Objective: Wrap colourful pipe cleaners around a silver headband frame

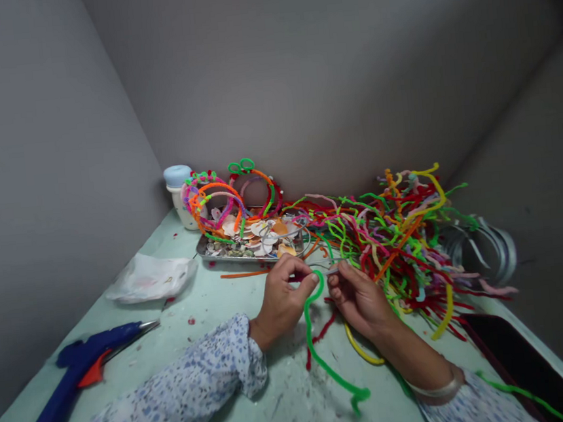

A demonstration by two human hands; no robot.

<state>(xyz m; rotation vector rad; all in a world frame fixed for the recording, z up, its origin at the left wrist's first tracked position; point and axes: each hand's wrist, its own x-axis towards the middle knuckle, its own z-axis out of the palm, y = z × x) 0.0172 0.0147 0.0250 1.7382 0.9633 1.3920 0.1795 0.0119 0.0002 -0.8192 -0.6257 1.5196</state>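
My left hand (285,296) is closed, with thumb and forefinger pinching a bright green pipe cleaner (311,336) near its upper end. The pipe cleaner hangs in a wavy line toward the tabletop, its lower tip bent back. Just to the right, my right hand (361,299) pinches a thin grey band (333,270). That band runs between the two hands, partly hidden by the fingers. Below my hands lie a dark red pipe cleaner (324,332) and a curved yellow one (361,348).
A metal tray (239,259) of shells and round pieces carries decorated headbands (213,194). A tangled pipe cleaner heap (386,228) lies right, beside metal hoops (502,251). A blue glue gun (73,373), plastic bag (152,278), lidded bottle (179,177) and dark phone-like slab (526,367) surround.
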